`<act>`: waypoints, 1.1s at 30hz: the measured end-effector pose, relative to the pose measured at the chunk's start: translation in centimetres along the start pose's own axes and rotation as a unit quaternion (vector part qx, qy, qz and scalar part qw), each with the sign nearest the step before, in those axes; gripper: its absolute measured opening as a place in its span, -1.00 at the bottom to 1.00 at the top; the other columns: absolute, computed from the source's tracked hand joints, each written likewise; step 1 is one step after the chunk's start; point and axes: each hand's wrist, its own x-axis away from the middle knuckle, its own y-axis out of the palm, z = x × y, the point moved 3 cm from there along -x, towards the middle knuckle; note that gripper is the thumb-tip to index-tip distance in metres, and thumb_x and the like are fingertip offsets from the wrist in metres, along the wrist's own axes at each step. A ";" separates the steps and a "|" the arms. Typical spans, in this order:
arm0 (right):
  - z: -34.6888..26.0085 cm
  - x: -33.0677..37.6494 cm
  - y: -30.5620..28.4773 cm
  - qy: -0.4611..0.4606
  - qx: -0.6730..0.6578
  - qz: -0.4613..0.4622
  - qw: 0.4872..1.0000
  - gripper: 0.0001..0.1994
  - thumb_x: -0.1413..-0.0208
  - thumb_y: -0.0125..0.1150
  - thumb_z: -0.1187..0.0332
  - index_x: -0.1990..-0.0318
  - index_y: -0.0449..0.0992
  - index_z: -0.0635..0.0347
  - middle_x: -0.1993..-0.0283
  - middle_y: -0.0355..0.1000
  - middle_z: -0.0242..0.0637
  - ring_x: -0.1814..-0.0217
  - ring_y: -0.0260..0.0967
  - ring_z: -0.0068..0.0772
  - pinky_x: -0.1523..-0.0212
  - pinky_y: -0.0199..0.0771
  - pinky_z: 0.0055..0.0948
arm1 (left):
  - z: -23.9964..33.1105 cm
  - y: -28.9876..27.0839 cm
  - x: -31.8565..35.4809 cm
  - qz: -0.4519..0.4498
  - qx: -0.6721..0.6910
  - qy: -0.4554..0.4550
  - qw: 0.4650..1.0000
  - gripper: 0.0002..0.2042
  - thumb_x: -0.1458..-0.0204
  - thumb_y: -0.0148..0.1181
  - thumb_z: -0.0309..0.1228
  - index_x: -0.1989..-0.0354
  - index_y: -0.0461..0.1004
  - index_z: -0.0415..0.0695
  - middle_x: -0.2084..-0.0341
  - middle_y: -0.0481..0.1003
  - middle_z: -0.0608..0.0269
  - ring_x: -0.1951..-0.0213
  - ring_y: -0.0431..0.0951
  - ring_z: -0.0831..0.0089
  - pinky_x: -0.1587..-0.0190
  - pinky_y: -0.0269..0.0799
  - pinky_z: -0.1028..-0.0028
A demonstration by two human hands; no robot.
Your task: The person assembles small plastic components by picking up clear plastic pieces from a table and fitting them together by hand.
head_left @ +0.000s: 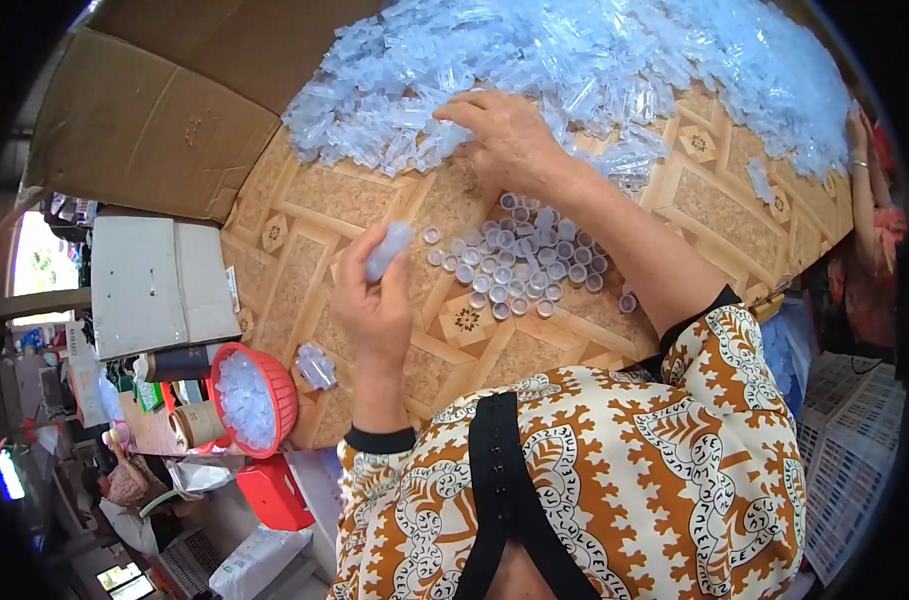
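Observation:
My left hand [372,305] is raised over the near left part of the table. Its thumb and fingers are closed round a small bundle of clear plastic tubes [387,251]; how many it holds I cannot make out. My right hand [509,145] reaches forward to the near edge of a big heap of clear plastic tubes [564,60]. Its fingers are apart and curved over the tubes, and no held piece shows among them. Between my forearms lie many small round clear caps [519,258], loosely scattered on the wood-patterned tabletop [324,225].
A cardboard box [154,125] borders the table at left, above a white carton [159,285]. A red basket [274,385] of clear pieces stands by the left edge, near a small tube bundle [316,367]. Another person's arm [862,150] rests at the far right.

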 end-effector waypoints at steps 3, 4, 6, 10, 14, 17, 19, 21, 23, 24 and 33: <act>0.6 0.8 1.3 -0.007 0.120 -0.027 0.992 -0.56 -0.01 0.22 0.40 -0.12 0.50 0.02 -0.19 0.40 -0.12 -0.29 0.28 -0.18 -0.22 0.19 -0.10 | -0.2 -3.4 2.0 0.046 -0.232 0.118 0.964 -0.66 -0.03 0.21 -0.63 -0.02 0.49 -0.20 -0.03 0.50 0.01 -0.05 0.53 0.20 -0.07 0.44 0.34; 0.4 0.8 1.7 -0.005 0.187 -0.054 0.981 -0.54 -0.01 0.19 0.47 -0.14 0.49 0.00 -0.21 0.38 -0.10 -0.34 0.24 -0.18 -0.23 0.17 -0.09 | -0.4 -4.7 2.7 0.046 -0.237 0.123 0.963 -0.66 -0.03 0.21 -0.63 -0.02 0.49 -0.20 -0.03 0.50 0.01 -0.05 0.53 0.20 -0.07 0.44 0.34; 0.4 0.9 1.7 0.011 0.182 -0.067 0.981 -0.56 0.02 0.18 0.50 -0.09 0.51 0.01 -0.15 0.41 -0.12 -0.31 0.26 -0.18 -0.20 0.18 -0.09 | -0.8 -7.1 4.1 0.074 -0.373 0.056 0.923 -0.64 0.02 0.21 -0.58 -0.02 0.50 -0.18 -0.12 0.43 -0.11 -0.16 0.41 0.00 -0.22 0.30 0.17; 0.1 0.3 1.0 0.036 0.163 -0.151 0.974 -0.64 0.12 0.18 0.52 0.07 0.56 0.08 0.01 0.47 -0.22 -0.16 0.35 -0.22 -0.09 0.22 -0.15 | -1.5 -9.0 5.4 0.051 -0.479 0.020 0.876 -0.65 0.01 0.18 -0.56 -0.02 0.49 -0.17 -0.17 0.38 -0.16 -0.21 0.33 -0.13 -0.26 0.21 0.05; 0.9 0.5 1.5 0.016 0.154 -0.109 0.982 -0.69 0.16 0.18 0.52 0.16 0.56 0.09 0.06 0.50 -0.28 -0.06 0.39 -0.23 -0.06 0.22 -0.19 | -0.8 -6.6 4.3 0.044 -0.459 0.071 0.884 -0.66 -0.02 0.19 -0.51 -0.02 0.50 -0.14 -0.19 0.36 -0.15 -0.27 0.26 -0.11 -0.31 0.14 0.06; 2.0 0.6 1.4 0.033 0.109 -0.066 0.991 -0.72 0.15 0.19 0.51 0.19 0.55 0.07 0.07 0.51 -0.29 -0.05 0.41 -0.23 -0.05 0.24 -0.22 | -0.2 -3.1 2.3 0.007 -0.426 0.117 0.897 -0.67 -0.06 0.20 -0.45 -0.04 0.50 -0.13 -0.18 0.38 -0.12 -0.27 0.27 -0.08 -0.32 0.15 0.10; 2.6 0.5 0.8 0.056 0.063 -0.024 0.996 -0.72 0.12 0.20 0.47 0.18 0.55 0.03 0.06 0.52 -0.28 -0.08 0.41 -0.22 -0.06 0.25 -0.22 | -0.4 -0.4 1.0 -0.016 -0.423 0.150 0.894 -0.68 -0.08 0.20 -0.42 -0.04 0.50 -0.14 -0.16 0.39 -0.11 -0.27 0.28 -0.08 -0.32 0.15 0.11; 2.7 0.4 0.6 0.040 0.044 -0.001 0.998 -0.72 0.12 0.21 0.46 0.16 0.54 0.03 0.07 0.53 -0.26 -0.05 0.42 -0.18 -0.04 0.28 -0.19 | -0.9 1.8 0.1 -0.080 -0.337 0.107 0.932 -0.63 -0.15 0.18 -0.33 -0.12 0.45 -0.19 -0.14 0.40 -0.20 -0.24 0.30 -0.16 -0.29 0.18 0.06; 3.0 0.2 0.2 0.031 0.030 0.023 0.999 -0.71 0.11 0.23 0.45 0.15 0.53 0.03 0.08 0.54 -0.25 -0.03 0.44 -0.13 -0.02 0.32 -0.16 | -1.4 3.3 -0.5 -0.126 -0.283 0.052 0.949 -0.60 -0.17 0.17 -0.29 -0.13 0.44 -0.21 -0.13 0.41 -0.21 -0.24 0.31 -0.16 -0.28 0.20 0.08; 2.9 0.1 0.2 0.019 -0.029 0.038 0.999 -0.70 0.10 0.23 0.45 0.13 0.52 0.04 0.10 0.54 -0.22 0.00 0.45 -0.08 0.01 0.36 -0.14 | -1.8 4.0 -0.6 -0.170 -0.229 -0.007 0.958 -0.58 -0.19 0.16 -0.24 -0.15 0.43 -0.23 -0.12 0.41 -0.21 -0.23 0.31 -0.15 -0.27 0.22 0.09; 2.5 -0.9 -0.6 0.166 -0.327 0.001 0.930 -0.33 0.21 0.45 0.55 -0.18 0.40 0.20 -0.10 0.48 -0.25 0.03 0.41 -0.41 -0.09 0.46 -0.36 | -1.9 6.1 -4.7 -0.110 -0.099 0.015 0.989 -0.66 -0.13 0.19 -0.43 -0.08 0.47 -0.24 0.06 0.56 -0.06 0.04 0.58 0.11 0.00 0.46 0.28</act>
